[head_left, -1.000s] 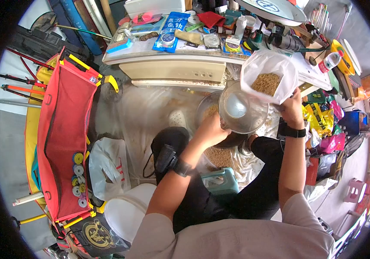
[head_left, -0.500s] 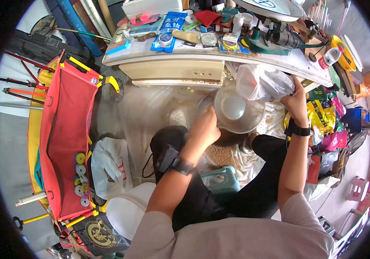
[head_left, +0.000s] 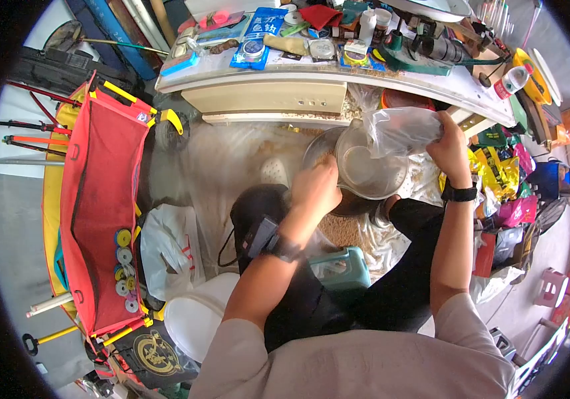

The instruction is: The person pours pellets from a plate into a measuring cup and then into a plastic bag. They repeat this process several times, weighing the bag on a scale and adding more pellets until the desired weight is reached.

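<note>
My left hand (head_left: 321, 186) is closed at the left rim of a shiny metal bowl (head_left: 370, 174), its fingers slightly blurred. To the right, my right hand (head_left: 447, 147) grips a clear plastic bag (head_left: 405, 132) by its right end. The bag hangs on its side, with its left end over the bowl's upper part. Beneath the bowl is a larger round metal basin (head_left: 319, 149), partly hidden by the bowl and my left hand. Brown granules (head_left: 339, 231) lie just below, between my legs.
A cluttered white table (head_left: 232, 78) runs across the front above a beige drawer (head_left: 265, 100). Red mesh rack (head_left: 109, 206), white bag (head_left: 165, 249) and white bucket (head_left: 195, 319) stand left. A teal box (head_left: 348, 269) sits between my legs; colourful packets (head_left: 498, 176) lie right.
The plastic bag has flattened and stretched out sideways as my right hand shifted slightly left. An orange-red rim now shows behind the bag. My left hand stays at the bowl's rim.
</note>
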{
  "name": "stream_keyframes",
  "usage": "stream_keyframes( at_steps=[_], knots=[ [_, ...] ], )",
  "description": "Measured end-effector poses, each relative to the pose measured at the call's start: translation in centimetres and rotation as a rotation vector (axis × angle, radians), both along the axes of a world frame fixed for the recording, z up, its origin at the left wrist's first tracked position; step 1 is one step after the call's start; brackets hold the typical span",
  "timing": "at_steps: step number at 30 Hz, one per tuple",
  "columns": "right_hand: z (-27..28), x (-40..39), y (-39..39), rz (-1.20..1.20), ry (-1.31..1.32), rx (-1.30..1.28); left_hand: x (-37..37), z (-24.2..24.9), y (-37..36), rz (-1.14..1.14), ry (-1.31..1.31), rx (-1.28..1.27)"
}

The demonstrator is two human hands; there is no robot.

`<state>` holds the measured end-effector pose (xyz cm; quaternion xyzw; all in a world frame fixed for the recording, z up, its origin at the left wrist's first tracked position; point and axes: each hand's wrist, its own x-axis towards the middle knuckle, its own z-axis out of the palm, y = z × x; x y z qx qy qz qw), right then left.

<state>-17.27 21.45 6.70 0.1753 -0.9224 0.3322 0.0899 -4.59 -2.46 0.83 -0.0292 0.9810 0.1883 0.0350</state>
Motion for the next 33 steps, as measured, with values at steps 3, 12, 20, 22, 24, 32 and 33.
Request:
stream_keyframes(
  at_steps=[3, 12, 20, 22, 24, 32, 33],
  knots=[
    [-0.6, -0.2, -0.3, 0.056, 0.032, 0.031, 0.0, -0.1, -0.2, 0.001, -0.037, -0.004],
    [-0.2, 0.8, -2.1, 0.052, 0.154, 0.127, 0.0, -0.6, -0.1, -0.047, -0.068, 0.009],
    [0.0, 1.4, -3.1, 0.01, 0.18, 0.193, 0.0, 0.0, 0.1, -0.055, -0.05, 0.021],
    [0.2, 1.7, -3.5, 0.001, 0.175, 0.206, 0.0, -0.1, 0.1, -0.056, -0.044, 0.027],
    [0.2, 2.0, -3.8, 0.028, 0.159, 0.23, 0.0, -0.1, 0.2, -0.059, -0.038, 0.033],
    [-0.9, 2.4, -3.8, 0.092, 0.06, 0.286, 0.1, -0.2, 0.4, -0.078, -0.073, 0.014],
    [-1.3, 2.4, -3.6, 0.128, 0.031, 0.289, 0.1, -0.3, 0.4, -0.081, -0.074, 0.014]
  ],
)
